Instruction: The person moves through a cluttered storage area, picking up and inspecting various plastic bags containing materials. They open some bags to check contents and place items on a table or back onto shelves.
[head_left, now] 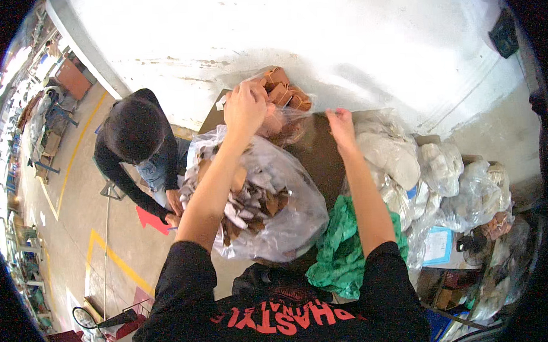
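Note:
Both my arms reach forward over a brown board surface (312, 154). A clear plastic bag (293, 116) holds several orange-brown bundled pieces (278, 89) near the wall. My left hand (246, 108) is closed at the near left side of this bag, gripping its film; the fingertips are partly hidden. My right hand (342, 126) pinches the bag's stretched edge on the right. Below my left forearm sits a larger clear plastic bag (299, 212), its mouth wide, filled with grey and brown cut pieces (251, 202). Green plastic sacking (343, 250) lies beneath my right forearm.
Clear bags of whitish material (394, 155) are piled on the right, with a blue-edged sheet (438, 246) beside them. A white wall (342, 42) stands ahead. On the left a person (137, 136) in dark sleeves bends over a red item (152, 220).

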The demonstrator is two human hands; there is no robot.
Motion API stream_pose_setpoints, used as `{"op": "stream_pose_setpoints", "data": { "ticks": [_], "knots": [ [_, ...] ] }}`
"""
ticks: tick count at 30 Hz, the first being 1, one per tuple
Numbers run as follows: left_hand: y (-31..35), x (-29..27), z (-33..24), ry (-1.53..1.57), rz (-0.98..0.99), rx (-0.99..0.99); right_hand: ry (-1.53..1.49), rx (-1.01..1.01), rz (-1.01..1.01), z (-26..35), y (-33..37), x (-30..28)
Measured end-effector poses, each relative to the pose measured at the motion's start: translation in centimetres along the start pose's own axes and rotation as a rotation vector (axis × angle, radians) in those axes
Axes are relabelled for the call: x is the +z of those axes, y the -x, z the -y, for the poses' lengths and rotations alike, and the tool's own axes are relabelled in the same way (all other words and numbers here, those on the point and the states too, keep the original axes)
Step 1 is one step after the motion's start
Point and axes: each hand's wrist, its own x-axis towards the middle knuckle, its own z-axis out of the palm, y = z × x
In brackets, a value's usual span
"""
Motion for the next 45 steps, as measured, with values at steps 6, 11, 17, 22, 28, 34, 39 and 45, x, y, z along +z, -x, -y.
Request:
{"op": "stream_pose_setpoints", "data": {
  "ticks": [6,11,17,22,28,34,39,45],
  "knots": [
    [-11.1,11.4,4.3,-0.261,0.198,-0.089,0.144,0.115,-0.030,-4.2,-8.0,6.1],
    [-14.6,14.1,6.5,-0.359,0.563,-0.261,-0.352,0.191,0.052,-3.7,-7.9,7.5],
    [-14.9,17.7,13.6,-0.147,0.425,-0.179,-0.718,0.380,-0.047,-2.5,-8.4,8.0],
    [-15.5,13.2,9.8,-0.043,0.356,-0.139,-0.634,0.319,-0.089,-0.7,-7.4,7.2],
    [-14.9,10.5,4.2,0.136,0.075,0.083,-0.557,0.137,-0.225,5.9,-3.9,2.4],
    [-19.0,3.9,10.7,-0.113,-0.094,0.644,-0.501,-0.160,-0.280,15.0,3.9,-4.2],
    [-5.9,-3.6,-14.3,0.507,0.039,0.279,-0.499,-0.377,-0.517,19.0,15.5,-15.5],
    [11.8,-8.8,-32.3,0.910,0.230,0.052,-0.513,-0.450,-0.797,21.4,34.8,-27.5]
  ]
}}
